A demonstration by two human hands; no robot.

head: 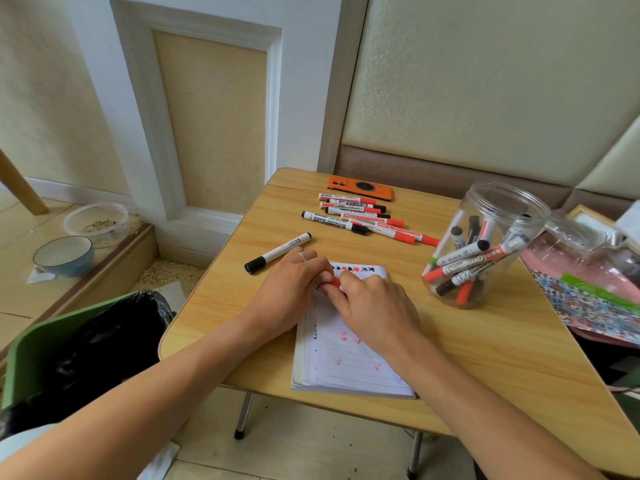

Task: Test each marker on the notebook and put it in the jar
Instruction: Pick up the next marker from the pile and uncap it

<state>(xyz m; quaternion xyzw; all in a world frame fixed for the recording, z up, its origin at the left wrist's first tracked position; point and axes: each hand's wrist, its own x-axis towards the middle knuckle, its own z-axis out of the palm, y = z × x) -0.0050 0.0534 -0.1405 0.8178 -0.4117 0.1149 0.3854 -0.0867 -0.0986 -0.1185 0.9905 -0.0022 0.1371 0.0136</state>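
Note:
Both hands meet over the top of the lined notebook (pixel 346 362), which bears red and black marks. My left hand (pixel 294 289) and my right hand (pixel 374 306) pinch a red marker (pixel 334 281) between the fingertips; only a small red piece shows, the rest is hidden by fingers. A clear plastic jar (pixel 485 244) stands open to the right with several markers inside. A pile of red and black markers (pixel 363 218) lies at the back of the table. One black marker (pixel 278 252) lies alone left of my hands.
An orange phone (pixel 360 187) lies at the table's (pixel 221 289) far edge. A clear bottle (pixel 595 251) and patterned packets (pixel 588 306) crowd the right side. A green bin with a black bag (pixel 86 348) stands left of the table; bowls (pixel 64 254) sit on the floor.

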